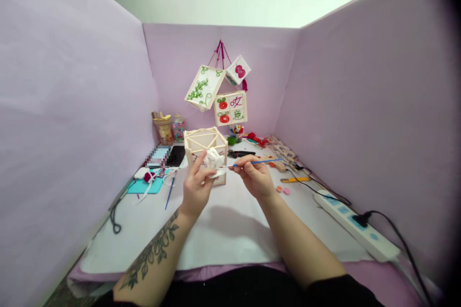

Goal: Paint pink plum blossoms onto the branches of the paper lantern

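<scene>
My left hand (pixel 198 184) holds a small white object (pixel 214 160) in its fingers, above the middle of the table. Fine detail on that white piece is too small to tell. A thin blue brush (pixel 264 161) is pinched in my right hand (pixel 255 177), its tip pointing left and close to the white object; whether they touch I cannot tell. Directly behind the white piece stands a wooden stick frame (pixel 206 139) with pale panels, partly hidden by my left hand and the white piece.
Decorated panels (pixel 205 87) hang at the back wall. At left are jars (pixel 164 130), a teal sheet (pixel 146 185) and another blue brush (pixel 170 193). Black-handled pliers (pixel 241 153), a yellow cutter (pixel 295 179) and a power strip (pixel 356 225) with cables lie toward the right.
</scene>
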